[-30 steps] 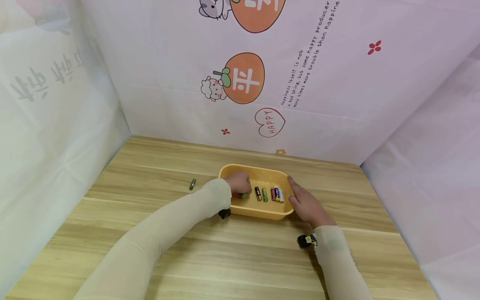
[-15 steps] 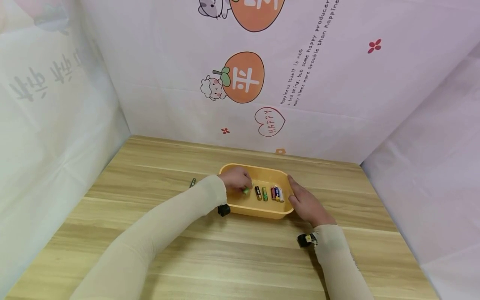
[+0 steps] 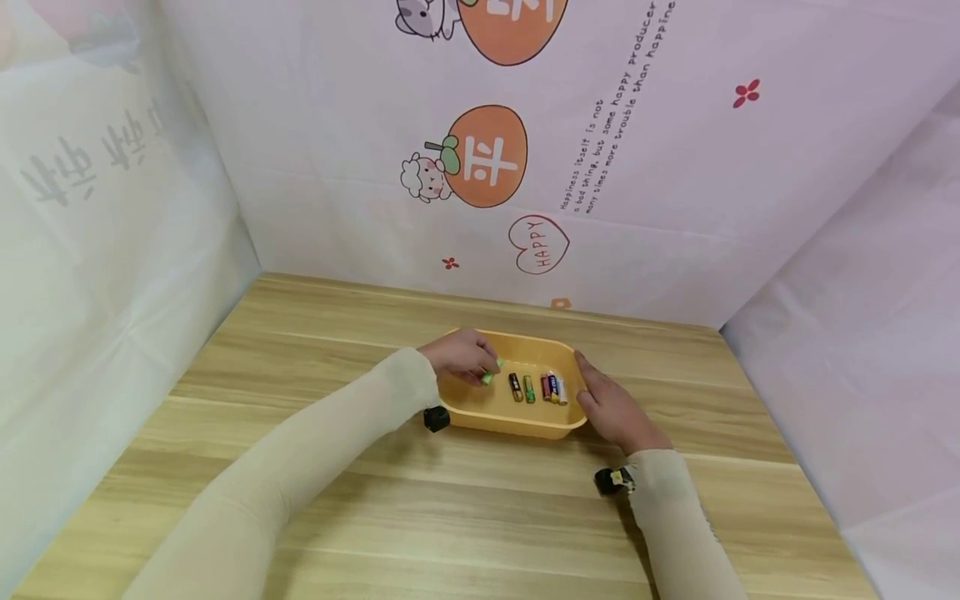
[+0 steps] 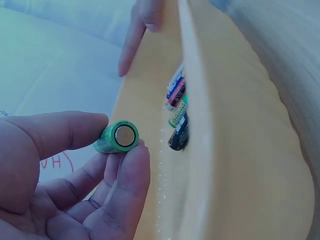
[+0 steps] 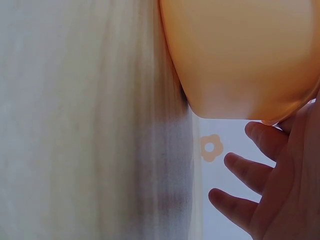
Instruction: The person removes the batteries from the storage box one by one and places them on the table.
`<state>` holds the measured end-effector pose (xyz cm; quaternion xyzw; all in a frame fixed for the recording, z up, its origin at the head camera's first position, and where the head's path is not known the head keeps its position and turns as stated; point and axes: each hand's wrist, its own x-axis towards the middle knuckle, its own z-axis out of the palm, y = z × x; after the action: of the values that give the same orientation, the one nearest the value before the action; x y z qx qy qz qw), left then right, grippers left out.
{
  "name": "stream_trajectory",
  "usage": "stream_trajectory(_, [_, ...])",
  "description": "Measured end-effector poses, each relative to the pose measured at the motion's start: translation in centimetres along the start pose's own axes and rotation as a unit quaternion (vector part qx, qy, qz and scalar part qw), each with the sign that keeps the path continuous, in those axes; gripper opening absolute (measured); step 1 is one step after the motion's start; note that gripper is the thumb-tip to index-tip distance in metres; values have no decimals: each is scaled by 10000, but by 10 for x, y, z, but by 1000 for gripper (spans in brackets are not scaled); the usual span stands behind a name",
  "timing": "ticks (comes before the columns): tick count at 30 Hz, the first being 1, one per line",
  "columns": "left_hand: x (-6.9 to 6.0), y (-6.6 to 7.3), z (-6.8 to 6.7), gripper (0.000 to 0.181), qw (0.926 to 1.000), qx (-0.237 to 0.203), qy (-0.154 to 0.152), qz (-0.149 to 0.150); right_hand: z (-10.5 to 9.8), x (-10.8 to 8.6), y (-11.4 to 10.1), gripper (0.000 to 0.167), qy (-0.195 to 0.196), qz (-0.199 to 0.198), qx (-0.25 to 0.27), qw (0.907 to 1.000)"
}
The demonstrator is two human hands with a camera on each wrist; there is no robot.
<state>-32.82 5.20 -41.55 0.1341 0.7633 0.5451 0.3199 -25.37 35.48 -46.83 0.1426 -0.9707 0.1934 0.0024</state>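
Over the left part of a yellow plastic tray point(image 3: 517, 427), my left hand point(image 3: 459, 352) pinches a green battery point(image 4: 117, 137) between thumb and fingers. The battery's flat end faces the left wrist camera. My right hand point(image 3: 615, 410) holds the tray's right end, its thumb by the rim. Its other fingers point(image 5: 250, 172) stretch out free beside the tray in the right wrist view. On the tray floor lie a black-and-gold battery point(image 3: 516, 387), a green battery point(image 3: 529, 389) and, further right, a tight group of red, blue and white batteries point(image 3: 555, 389).
The tray rests on a wood-grain table point(image 3: 480, 517). A printed white cloth point(image 3: 637, 267) hangs behind it, with more pale cloth at both sides. A small black camera point(image 3: 437, 418) sits on the left wrist, another point(image 3: 609, 481) on the right.
My left hand has drawn up and slightly left with the green battery, which shows more clearly. My left forearm now covers the battery seen on the table left of the tray. The right hand stays put.
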Motion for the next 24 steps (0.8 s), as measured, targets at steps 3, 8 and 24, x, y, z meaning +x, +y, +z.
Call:
stream_trajectory(3, [-3, 2, -4, 22, 10000, -92, 4, 36, -1, 1, 0, 61, 27, 4, -18, 10000])
stream_trajectory(8, [-11, 5, -11, 21, 9999, -90, -2, 63, -2, 0, -2, 61, -46, 45, 2, 10000])
stream_trajectory(24, [-36, 0, -43, 22, 9997, -118, 144, 147, -2, 0, -3, 61, -73, -38, 21, 10000])
